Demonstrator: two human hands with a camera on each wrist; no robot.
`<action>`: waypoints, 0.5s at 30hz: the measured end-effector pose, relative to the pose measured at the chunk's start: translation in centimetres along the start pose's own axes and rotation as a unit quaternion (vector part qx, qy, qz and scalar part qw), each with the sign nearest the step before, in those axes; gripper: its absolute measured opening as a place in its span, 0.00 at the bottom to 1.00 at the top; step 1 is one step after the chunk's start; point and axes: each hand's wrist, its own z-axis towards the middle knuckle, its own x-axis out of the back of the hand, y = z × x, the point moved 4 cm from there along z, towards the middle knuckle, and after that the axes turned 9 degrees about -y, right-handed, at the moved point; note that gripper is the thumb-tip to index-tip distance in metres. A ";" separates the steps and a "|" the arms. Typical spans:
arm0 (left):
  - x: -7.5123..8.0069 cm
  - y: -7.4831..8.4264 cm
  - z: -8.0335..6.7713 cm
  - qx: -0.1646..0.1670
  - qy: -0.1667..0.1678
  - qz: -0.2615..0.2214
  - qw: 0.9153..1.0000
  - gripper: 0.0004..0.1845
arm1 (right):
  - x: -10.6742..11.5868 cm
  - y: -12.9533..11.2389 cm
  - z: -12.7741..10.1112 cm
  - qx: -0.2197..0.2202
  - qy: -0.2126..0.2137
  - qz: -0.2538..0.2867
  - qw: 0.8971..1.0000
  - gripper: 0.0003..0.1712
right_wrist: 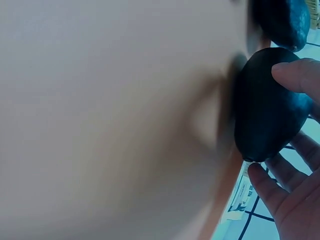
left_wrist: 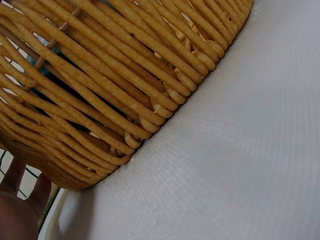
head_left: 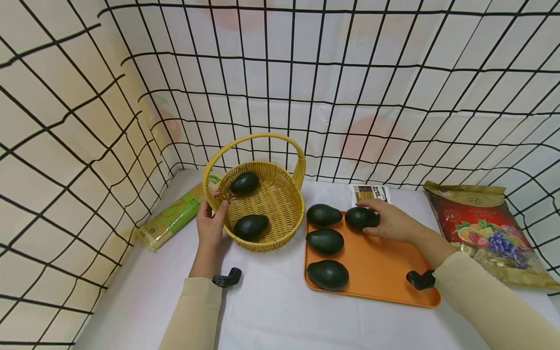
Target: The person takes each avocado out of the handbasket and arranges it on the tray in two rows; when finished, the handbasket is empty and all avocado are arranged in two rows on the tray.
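A yellow wicker basket (head_left: 280,233) with a hoop handle stands on the white table and holds two dark avocados (head_left: 245,183) (head_left: 251,226). My left hand (head_left: 211,224) grips the basket's near-left rim, thumb over the edge; the left wrist view shows the basket wall (left_wrist: 110,85) close up. To the right lies an orange tray (head_left: 385,277) carrying several avocados (head_left: 323,215) (head_left: 324,241) (head_left: 327,274). My right hand (head_left: 391,219) curls round the far-right avocado (head_left: 359,218) on the tray; in the right wrist view its fingers (right_wrist: 295,75) wrap that avocado (right_wrist: 267,105).
A green-and-yellow packet (head_left: 172,216) lies left of the basket. A red fruit-printed bag (head_left: 485,228) lies at the right. A small white packet (head_left: 369,193) sits behind the tray. Black wire mesh (head_left: 280,87) walls in the back and left.
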 end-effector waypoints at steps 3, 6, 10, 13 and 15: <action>0.0 0.1 0.0 0.004 -0.002 -0.002 1.000 0.22 | 0.0 -0.1 -0.1 0.000 0.001 -0.005 1.000 0.44; -0.1 0.8 -0.3 0.006 -0.005 -0.001 1.000 0.23 | 0.1 -0.1 -0.1 0.002 0.000 -0.008 1.000 0.45; -0.4 2.3 -0.9 0.000 -0.007 0.002 1.000 0.23 | -0.1 -0.1 0.0 0.004 -0.002 -0.004 1.000 0.44; -0.6 2.9 -1.2 -0.004 -0.008 0.003 1.000 0.23 | -0.1 0.0 0.1 -0.002 -0.001 -0.002 1.000 0.43; -0.6 2.9 -1.2 -0.005 -0.008 0.002 1.000 0.23 | -0.1 0.0 0.1 -0.003 0.001 -0.003 1.000 0.43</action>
